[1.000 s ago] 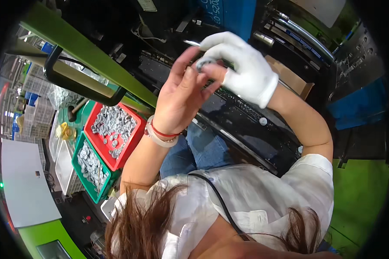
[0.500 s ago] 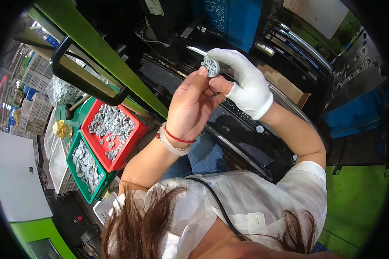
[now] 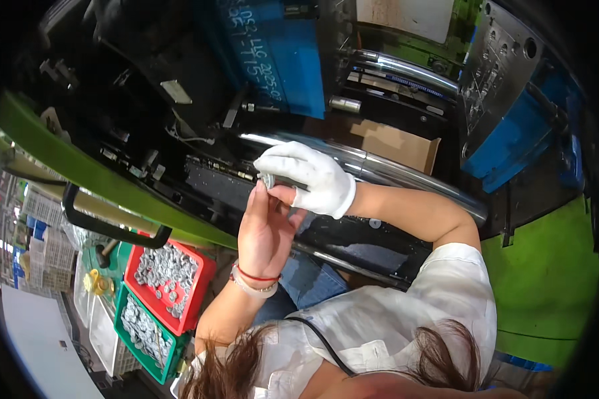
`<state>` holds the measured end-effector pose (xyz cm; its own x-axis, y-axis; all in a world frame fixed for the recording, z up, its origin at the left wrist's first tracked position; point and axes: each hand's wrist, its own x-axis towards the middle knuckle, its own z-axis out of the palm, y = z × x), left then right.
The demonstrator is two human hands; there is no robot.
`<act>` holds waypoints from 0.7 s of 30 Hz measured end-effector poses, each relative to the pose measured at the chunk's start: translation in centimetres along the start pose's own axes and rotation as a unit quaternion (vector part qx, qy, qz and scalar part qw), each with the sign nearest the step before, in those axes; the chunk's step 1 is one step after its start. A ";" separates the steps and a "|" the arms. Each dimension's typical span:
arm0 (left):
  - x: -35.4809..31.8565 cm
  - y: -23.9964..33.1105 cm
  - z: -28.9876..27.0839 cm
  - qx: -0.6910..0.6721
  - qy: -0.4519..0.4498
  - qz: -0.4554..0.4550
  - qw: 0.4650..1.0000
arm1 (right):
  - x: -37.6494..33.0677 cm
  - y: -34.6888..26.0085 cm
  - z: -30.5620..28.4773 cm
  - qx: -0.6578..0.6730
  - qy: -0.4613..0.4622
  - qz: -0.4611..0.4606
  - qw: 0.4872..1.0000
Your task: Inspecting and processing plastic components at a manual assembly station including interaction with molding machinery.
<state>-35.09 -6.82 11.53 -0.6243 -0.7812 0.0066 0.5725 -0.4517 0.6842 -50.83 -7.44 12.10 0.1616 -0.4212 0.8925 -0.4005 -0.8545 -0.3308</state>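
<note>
Between my two hands is a small round grey part [image 3: 267, 180], seen almost edge-on, with its far side hidden by fingers. My left hand [image 3: 265, 229], bare with a red band and bracelets at the wrist, pinches it from below between thumb and fingers. My right hand [image 3: 313, 178] wears a white glove that leaves the thumb bare. Its fingers curl over the part's upper side, and its thumb tip is close to the part's lower edge. Both hands are held above the dark machine bed.
A polished rod [image 3: 379, 163] crosses beyond my hands, near a cardboard piece [image 3: 396, 147]. Mould plates flank the gap: a blue block [image 3: 279, 66] and a drilled steel plate [image 3: 496, 73]. At left, a red tray [image 3: 196, 296] and green tray [image 3: 160, 374] hold several grey parts.
The view has swung to the right. My hands and the round part appear further left and lower, and the part has turned from face-on to nearly edge-on.
</note>
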 end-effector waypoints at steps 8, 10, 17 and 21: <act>-4.8 8.9 -1.8 0.603 0.080 0.658 0.443 | 6.4 16.8 -15.0 -0.171 0.373 0.180 0.894; -4.4 12.9 -3.1 0.634 0.240 0.710 0.191 | 7.5 22.3 -18.2 -0.188 0.381 0.250 0.870; -1.9 15.1 -6.7 0.584 0.348 0.571 0.460 | 11.7 30.9 -23.0 -0.223 0.310 0.240 0.892; -2.1 15.3 -7.1 0.606 0.352 0.577 0.420 | 12.0 31.1 -23.9 -0.217 0.290 0.250 0.898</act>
<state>-21.27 -15.16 16.76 0.2521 -0.3056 0.9182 -0.6794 0.6198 0.3928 -82.90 -31.77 19.83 -0.5835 -0.3818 0.7168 -0.6263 -0.3504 -0.6964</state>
